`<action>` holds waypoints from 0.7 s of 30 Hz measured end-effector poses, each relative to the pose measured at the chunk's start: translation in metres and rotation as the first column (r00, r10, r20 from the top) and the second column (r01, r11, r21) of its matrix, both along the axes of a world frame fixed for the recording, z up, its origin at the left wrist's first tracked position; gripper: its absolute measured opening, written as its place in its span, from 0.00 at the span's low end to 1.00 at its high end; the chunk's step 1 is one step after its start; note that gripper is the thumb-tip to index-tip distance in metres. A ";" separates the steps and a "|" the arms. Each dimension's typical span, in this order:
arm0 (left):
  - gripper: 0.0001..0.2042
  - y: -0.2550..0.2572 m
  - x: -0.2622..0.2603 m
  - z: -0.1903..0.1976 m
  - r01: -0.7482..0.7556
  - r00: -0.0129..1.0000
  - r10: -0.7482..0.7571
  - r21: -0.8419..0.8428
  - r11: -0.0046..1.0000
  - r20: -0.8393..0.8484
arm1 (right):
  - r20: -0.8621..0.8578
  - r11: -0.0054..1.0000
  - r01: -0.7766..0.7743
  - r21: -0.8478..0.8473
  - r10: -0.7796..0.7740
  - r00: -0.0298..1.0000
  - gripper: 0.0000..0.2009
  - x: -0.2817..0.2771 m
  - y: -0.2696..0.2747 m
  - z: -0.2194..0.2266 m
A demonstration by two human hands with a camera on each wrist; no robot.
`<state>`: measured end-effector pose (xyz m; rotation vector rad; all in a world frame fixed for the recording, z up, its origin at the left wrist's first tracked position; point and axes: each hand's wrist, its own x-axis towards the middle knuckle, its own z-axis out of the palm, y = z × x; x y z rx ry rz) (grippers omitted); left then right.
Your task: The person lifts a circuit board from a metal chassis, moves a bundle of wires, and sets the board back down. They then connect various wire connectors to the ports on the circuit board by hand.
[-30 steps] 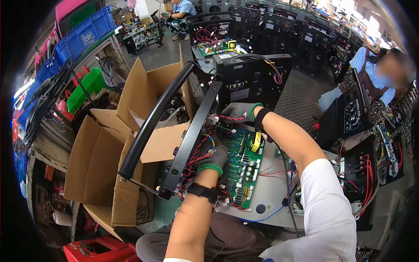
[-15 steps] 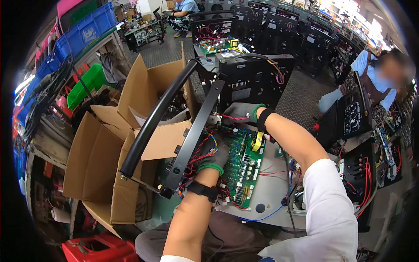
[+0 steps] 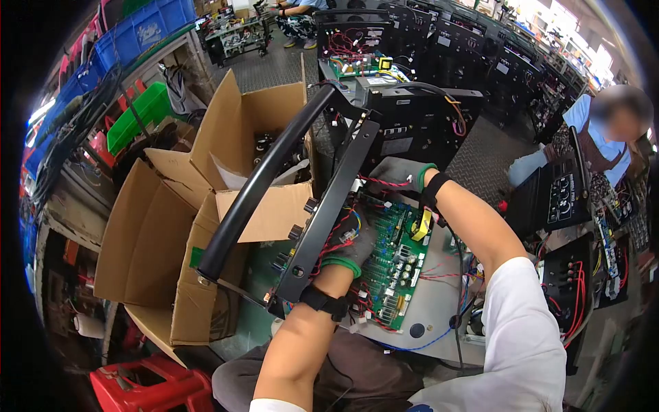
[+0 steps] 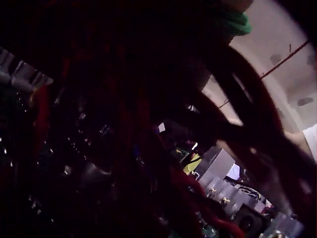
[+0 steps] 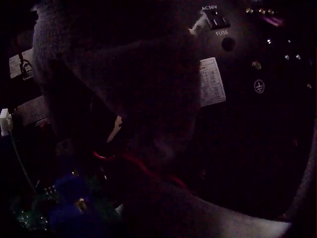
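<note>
My left hand [image 3: 362, 242], in a grey glove with a green cuff, reaches among coloured wires [image 3: 347, 237] behind a narrow black panel with a long handle [image 3: 274, 180]. The panel hides its fingers, and the left wrist view is mostly dark. Beside this hand lies a green circuit board [image 3: 392, 264]. My gloved right hand [image 3: 401, 170] is at the board's far end, close to an upright black panel [image 3: 429, 120]. A red wire [image 5: 136, 161] runs below its bent fingers in the right wrist view. I cannot tell whether they grip anything.
An open cardboard box [image 3: 195, 268] stands left of the handle. A black cable [image 3: 458, 275] and a blue wire [image 3: 412, 349] cross the grey base plate [image 3: 439, 312]. A red stool [image 3: 147, 384] is at lower left. Another person [image 3: 611, 130] works at the right.
The head view has shifted, so the bench, the box and the handled panel appear further right. Both hands stay at about the same places by the circuit board.
</note>
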<state>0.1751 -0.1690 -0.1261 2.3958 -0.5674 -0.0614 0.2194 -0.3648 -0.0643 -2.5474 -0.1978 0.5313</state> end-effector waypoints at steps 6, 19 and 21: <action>0.24 0.001 0.005 -0.013 0.061 0.998 -0.059 0.060 0.996 -0.020 | -0.010 0.994 0.040 0.101 -0.039 0.999 0.13 -0.004 -0.004 -0.007; 0.33 0.001 -0.002 -0.003 0.009 0.988 -0.028 0.123 0.992 0.155 | -0.024 0.995 0.037 0.089 -0.035 0.999 0.15 -0.005 -0.003 -0.006; 0.31 0.001 0.000 -0.009 0.007 0.994 -0.017 0.085 0.996 0.112 | -0.008 0.995 0.023 0.094 -0.023 1.000 0.16 -0.004 -0.005 -0.007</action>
